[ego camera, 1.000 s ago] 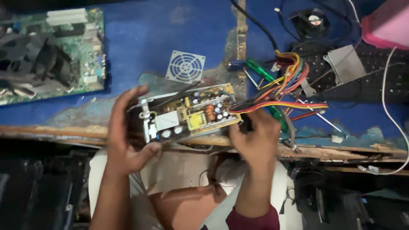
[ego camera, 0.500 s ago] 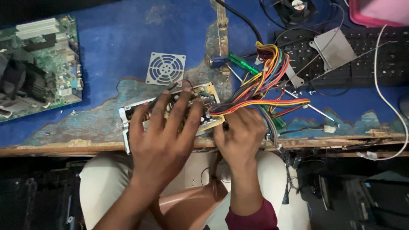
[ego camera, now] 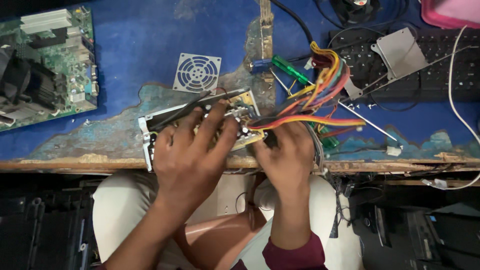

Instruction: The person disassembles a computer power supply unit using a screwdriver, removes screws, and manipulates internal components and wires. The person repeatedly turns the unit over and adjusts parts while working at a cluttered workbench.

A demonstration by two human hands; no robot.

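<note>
**Both hands on opened power supply board at bench edge**

Far left: green motherboard [ego camera: 45,65] lying flat on the blue bench [ego camera: 140,45], well apart from the hands. Grey fan grille [ego camera: 197,73] sits just above the work. Power supply board [ego camera: 200,112] in its metal tray rests at the front edge of the bench, over the lap. Left hand [ego camera: 192,155] lies flat on top of it, fingers spread, pressing down, not pinching. Right hand [ego camera: 287,155] sits at the board's right end under the coloured wire bundle [ego camera: 320,95]; fingers curled, whether they grip anything cannot be told. Green screwdriver [ego camera: 290,70] and black keyboard [ego camera: 440,65] further right.

Handling, judged: rigid, fairly light, fragile components, sharp tray edges. Best held by the metal tray rim, not by the wires or parts.
</note>
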